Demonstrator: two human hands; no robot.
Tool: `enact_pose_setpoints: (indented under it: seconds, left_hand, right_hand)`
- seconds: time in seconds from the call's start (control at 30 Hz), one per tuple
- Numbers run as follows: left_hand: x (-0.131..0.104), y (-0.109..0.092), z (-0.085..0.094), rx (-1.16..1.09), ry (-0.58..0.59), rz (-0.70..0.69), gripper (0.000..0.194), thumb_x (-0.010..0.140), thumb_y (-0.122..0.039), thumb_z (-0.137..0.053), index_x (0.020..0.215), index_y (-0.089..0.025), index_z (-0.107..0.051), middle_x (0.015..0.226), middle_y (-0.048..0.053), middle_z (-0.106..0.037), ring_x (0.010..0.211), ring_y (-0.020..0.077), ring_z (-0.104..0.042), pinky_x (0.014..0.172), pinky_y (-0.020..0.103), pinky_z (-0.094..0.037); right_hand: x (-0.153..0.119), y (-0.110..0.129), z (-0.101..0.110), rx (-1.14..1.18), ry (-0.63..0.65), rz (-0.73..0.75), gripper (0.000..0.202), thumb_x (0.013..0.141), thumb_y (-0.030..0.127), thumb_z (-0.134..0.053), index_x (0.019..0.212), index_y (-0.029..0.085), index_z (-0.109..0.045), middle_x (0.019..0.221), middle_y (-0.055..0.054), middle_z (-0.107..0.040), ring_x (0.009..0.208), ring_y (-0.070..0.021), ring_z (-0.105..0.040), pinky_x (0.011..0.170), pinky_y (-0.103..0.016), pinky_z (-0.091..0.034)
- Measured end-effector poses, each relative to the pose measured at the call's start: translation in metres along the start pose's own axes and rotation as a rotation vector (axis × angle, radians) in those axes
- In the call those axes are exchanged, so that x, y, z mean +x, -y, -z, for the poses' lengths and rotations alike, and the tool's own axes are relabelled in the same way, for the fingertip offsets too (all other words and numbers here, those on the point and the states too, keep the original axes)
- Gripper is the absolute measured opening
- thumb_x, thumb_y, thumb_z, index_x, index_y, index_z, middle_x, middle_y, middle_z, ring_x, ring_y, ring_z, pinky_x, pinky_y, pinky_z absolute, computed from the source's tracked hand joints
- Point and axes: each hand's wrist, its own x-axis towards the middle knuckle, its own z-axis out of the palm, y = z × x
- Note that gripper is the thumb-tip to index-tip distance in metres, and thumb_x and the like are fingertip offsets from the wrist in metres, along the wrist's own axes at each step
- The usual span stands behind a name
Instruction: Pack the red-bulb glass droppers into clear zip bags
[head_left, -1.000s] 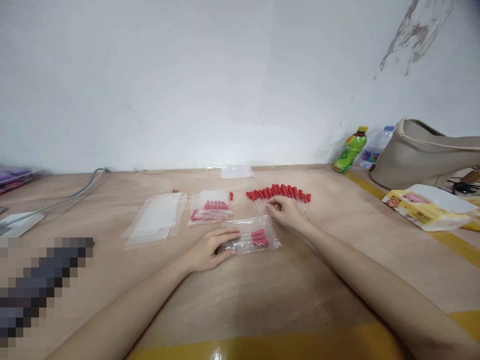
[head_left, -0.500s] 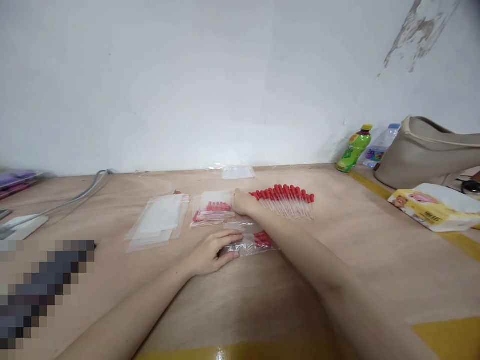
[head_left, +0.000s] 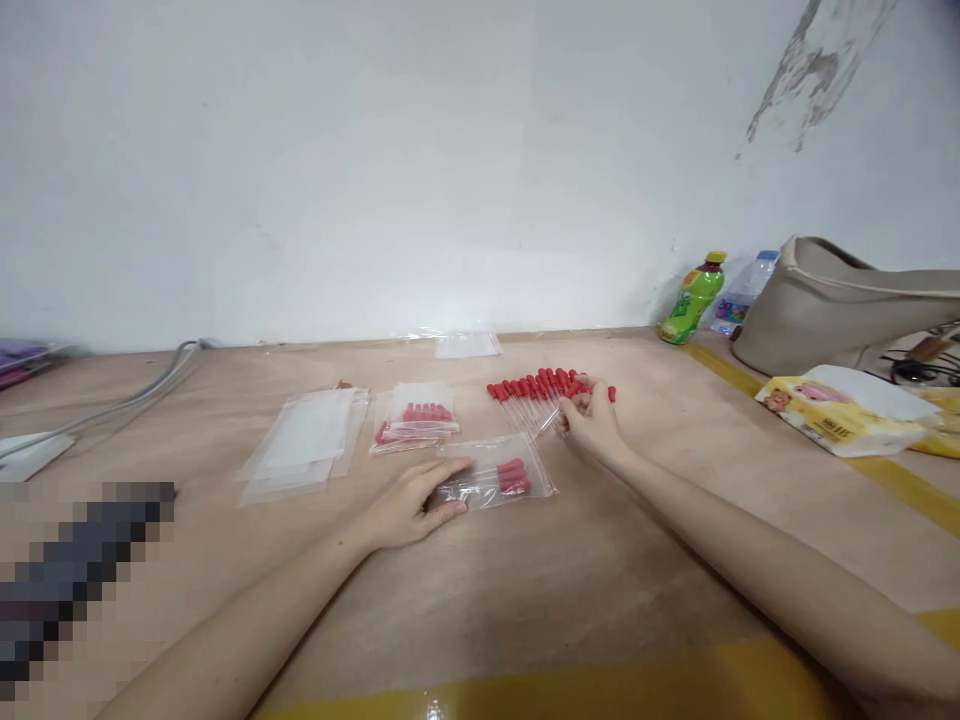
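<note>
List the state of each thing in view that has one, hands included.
Left hand: open, at the near bag's left end
Right hand: curled, at the loose droppers
Near bag: flat, bagged droppers inside, seal unclear
Loose droppers: lying side by side
Stacked bags: more droppers inside
Pale bags: flat, overlapping
Green bottle: capped
Clear bottle: capped

Nothing you can read for certain. Printing on the yellow tissue pack [head_left: 841,412] to your right, green-labelled drink bottle [head_left: 691,302] and blue-capped bottle [head_left: 737,306]: too small, blurred.

Brown tabletop [head_left: 570,590] under droppers [head_left: 531,386] and bags [head_left: 306,436]
</note>
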Motion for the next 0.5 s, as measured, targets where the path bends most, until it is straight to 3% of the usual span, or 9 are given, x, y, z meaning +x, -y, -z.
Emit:
enact_pose_setpoints:
  seconds: [0.13,0.3,0.5]
  left_hand:
    - [0.0,-0.001,0.001,-0.003,0.004,0.015,0.046,0.086,-0.033,-0.048,0.13,-0.024,-0.037,0.126,0.006,-0.049,0.113,0.0216,-0.048,0.095,0.037,-0.04]
    - [0.0,-0.001,0.0,0.001,-0.005,-0.001,0.044,0.086,-0.033,-0.048,0.129,-0.024,-0.039,0.125,0.006,-0.05,0.113,0.0217,-0.048,0.095,0.038,-0.04]
    - [0.0,0.001,-0.001,-0.013,-0.019,-0.026,0.044,0.085,-0.031,-0.049,0.128,-0.023,-0.041,0.126,0.006,-0.05,0.115,0.0207,-0.046,0.097,0.036,-0.038]
  right_hand:
    - [-0.015,-0.002,0.005,0.192,-0.059,-0.07,0.045,0.065,0.032,-0.059,0.099,0.022,-0.031,0.06,0.01,-0.046,0.047,-0.0107,-0.053,0.046,-0.026,-0.048]
    - [-0.014,0.003,0.017,0.286,-0.189,-0.067,0.045,0.061,0.029,-0.061,0.094,0.023,-0.031,0.056,0.012,-0.046,0.041,-0.0073,-0.048,0.041,-0.02,-0.042]
    - [-0.029,0.002,0.006,0.354,-0.082,-0.153,0.049,0.058,0.032,-0.066,0.092,0.023,-0.031,0.057,0.011,-0.051,0.046,-0.0091,-0.053,0.049,-0.024,-0.048]
